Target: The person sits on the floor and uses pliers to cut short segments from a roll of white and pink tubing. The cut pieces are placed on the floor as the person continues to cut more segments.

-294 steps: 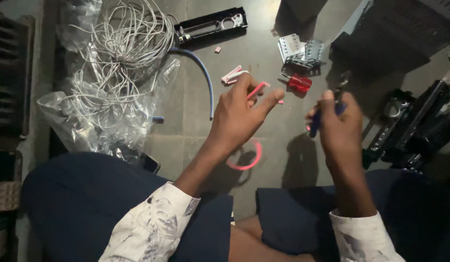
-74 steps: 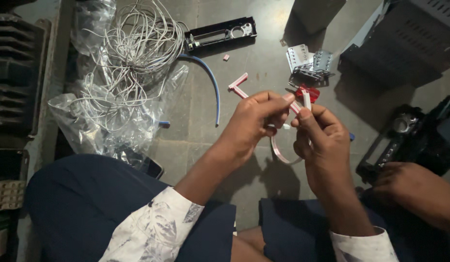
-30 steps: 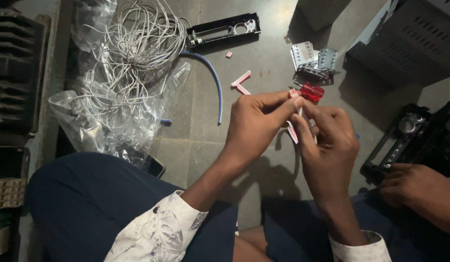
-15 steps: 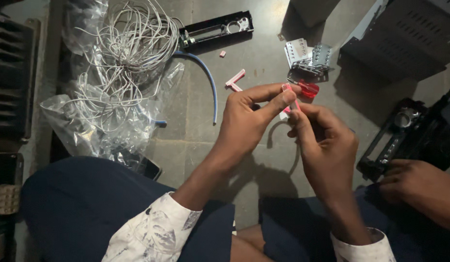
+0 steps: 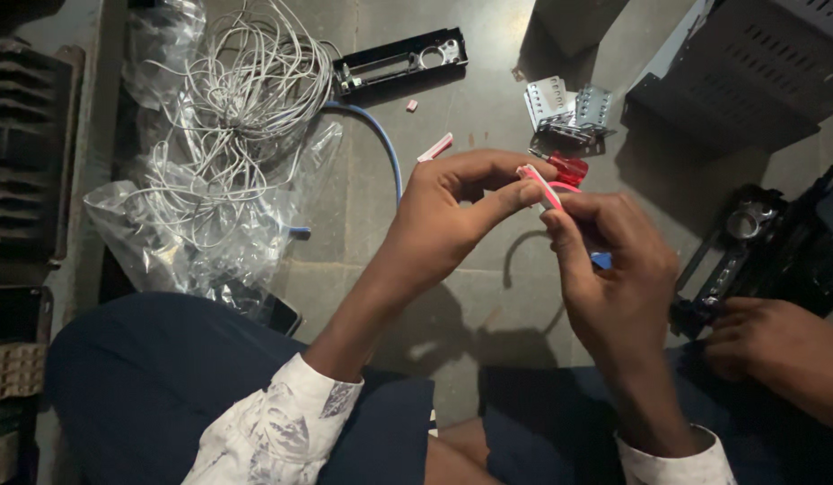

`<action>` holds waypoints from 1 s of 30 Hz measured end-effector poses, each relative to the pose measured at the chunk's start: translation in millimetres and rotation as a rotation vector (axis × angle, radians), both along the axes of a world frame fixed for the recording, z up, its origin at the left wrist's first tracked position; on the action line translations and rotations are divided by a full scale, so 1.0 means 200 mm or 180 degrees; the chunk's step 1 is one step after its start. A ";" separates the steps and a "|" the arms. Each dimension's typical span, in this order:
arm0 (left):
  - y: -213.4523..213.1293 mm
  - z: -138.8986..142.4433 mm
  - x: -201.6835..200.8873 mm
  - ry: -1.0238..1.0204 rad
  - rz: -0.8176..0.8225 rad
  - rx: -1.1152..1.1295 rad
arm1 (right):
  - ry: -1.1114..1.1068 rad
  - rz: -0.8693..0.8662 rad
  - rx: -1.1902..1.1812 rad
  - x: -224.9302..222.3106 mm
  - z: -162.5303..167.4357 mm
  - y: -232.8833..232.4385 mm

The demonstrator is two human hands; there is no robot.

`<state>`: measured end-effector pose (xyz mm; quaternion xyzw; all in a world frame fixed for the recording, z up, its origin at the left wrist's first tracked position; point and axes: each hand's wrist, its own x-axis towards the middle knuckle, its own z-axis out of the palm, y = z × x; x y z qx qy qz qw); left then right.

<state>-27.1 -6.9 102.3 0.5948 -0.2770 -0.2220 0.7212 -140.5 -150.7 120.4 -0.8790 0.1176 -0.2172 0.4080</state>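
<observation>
Since the frame half a second earlier, both hands have shifted slightly lower and rightward in the view, and the pink wire piece remains pinched between them. The left hand (image 5: pixel 443 224) has its thumb and forefinger closed on one end of the pink wire piece (image 5: pixel 538 184); the right hand (image 5: pixel 614 269) has its fingertips closed on the other end, so the piece sits between the two hands, held above the floor. Just behind it on the floor lies a red-handled tool (image 5: pixel 569 168), beside a pile of small metal brackets (image 5: pixel 567 108). A second pink piece (image 5: pixel 435 147) lies left of these, next to a blue cable (image 5: pixel 381 148). A tangle of white wire (image 5: pixel 241 108) rests on a clear plastic bag (image 5: pixel 179 238). Another person's hand (image 5: pixel 776 350) reaches in at lower right.
</observation>
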 end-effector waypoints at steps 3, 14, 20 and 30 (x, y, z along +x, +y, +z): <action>0.02 0.03 0.01 -0.0956 0.0372 0.0814 | -0.0037 0.0074 -0.0395 0.00 0.01 -0.02; 0.02 0.09 -0.02 -0.3175 0.0631 0.1148 | 0.0045 0.0381 -0.1016 0.01 0.01 -0.04; 0.03 0.06 -0.02 -0.2992 0.0626 0.1127 | -0.0004 0.0472 -0.1025 0.00 0.02 -0.06; 0.08 -0.04 0.12 0.1026 -0.1091 0.1039 | -0.0228 0.0910 -0.1845 0.00 0.00 -0.06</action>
